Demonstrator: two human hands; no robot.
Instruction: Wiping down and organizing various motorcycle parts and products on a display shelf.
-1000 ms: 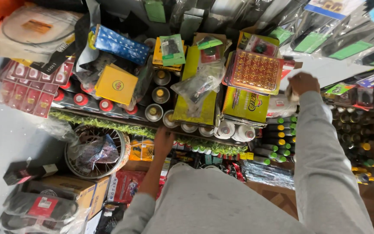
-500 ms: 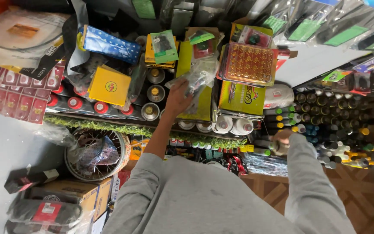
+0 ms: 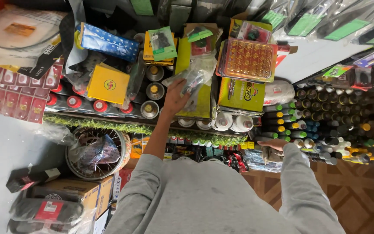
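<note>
A: Nearest the camera, what shows?

B: The person's grey sleeves. The right hand [image 3: 275,144] lies low, below and to the right of the yellow-green box [image 3: 195,82] that serves as landmark. Only its edge shows past the cuff, so whether its fingers are spread or curled cannot be told. It rests beside the rows of small bottles with coloured caps [image 3: 325,130], well apart from the other hand.

A: And the left?

B: The left hand [image 3: 174,97] reaches up on a bare forearm and lies against the lower left part of that box. Its fingers are closed on a clear plastic bag [image 3: 191,80] with small dark parts inside; the bag sits just above the fingertips, on the face of the box.

A: What surrounds it?

B: Just left of the box stand round cans [image 3: 154,89] seen from the top, and further left a yellow square box [image 3: 108,83]. Below the box runs a strip of green artificial grass [image 3: 109,125] along the shelf edge. Below and left of that sits a spoked wheel [image 3: 96,154] wrapped in plastic.

A: Farther on?

B: Right of the box, an orange tray of small studs [image 3: 248,60] under clear plastic. Above and left of the box, a blue dotted package [image 3: 107,42].
</note>
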